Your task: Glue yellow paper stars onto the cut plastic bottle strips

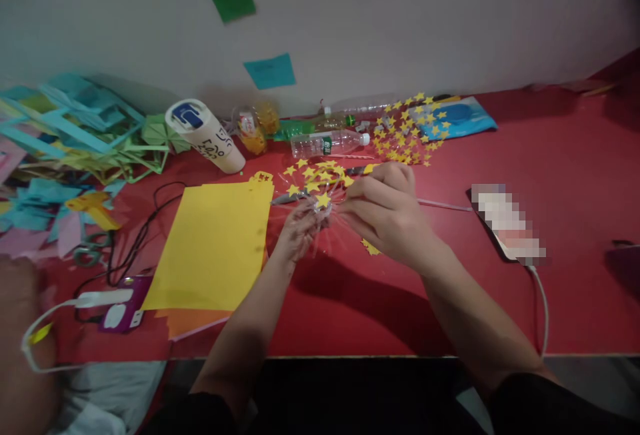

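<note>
My left hand (300, 225) is closed round the base of a clear plastic piece whose thin strips fan out, tipped with yellow stars (323, 200). Close on its right, my right hand (385, 212) pinches at the strips; what lies between its fingertips is too small to tell. Behind my hands, partly hidden, are dark-handled scissors or a similar tool. A second bunch of yellow stars on clear strips (400, 132) stands at the back. A small yellow paper scrap (370, 247) lies under my right hand.
Yellow paper sheets (213, 242) lie left of my hands. Behind are a white cup (213, 142), plastic bottles (313, 145) and a blue packet (463, 118). A phone (507, 225) with a cable is right; folded paper, a glue gun (93, 207) and a person's arm (20, 335) are left.
</note>
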{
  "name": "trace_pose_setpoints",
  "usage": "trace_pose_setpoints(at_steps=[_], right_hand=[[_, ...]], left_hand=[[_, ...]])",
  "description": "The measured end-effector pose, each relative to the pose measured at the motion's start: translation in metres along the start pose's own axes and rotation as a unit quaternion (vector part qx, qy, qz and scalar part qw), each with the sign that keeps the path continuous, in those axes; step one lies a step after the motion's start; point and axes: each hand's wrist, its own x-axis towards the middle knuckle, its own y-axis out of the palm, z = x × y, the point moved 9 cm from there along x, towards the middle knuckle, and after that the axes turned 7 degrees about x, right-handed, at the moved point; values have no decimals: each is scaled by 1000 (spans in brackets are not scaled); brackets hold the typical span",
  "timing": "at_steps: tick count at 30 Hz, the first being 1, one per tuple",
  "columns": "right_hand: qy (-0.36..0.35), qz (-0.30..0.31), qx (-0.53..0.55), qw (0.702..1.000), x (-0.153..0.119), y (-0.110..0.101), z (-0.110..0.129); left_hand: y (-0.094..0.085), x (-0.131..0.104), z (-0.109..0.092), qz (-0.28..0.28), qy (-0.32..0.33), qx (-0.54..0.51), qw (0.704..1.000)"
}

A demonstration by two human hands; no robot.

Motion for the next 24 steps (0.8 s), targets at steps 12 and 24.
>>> trace_pose_setpoints(at_steps=[12,24], right_hand=[[19,7,105,994,-2,10,5],[176,-60,240,953,-10,13,-13]], left_hand=[[2,-2,-6,-12,2,-23,1000],[2,-3,2,-18,-7,-20,1000]])
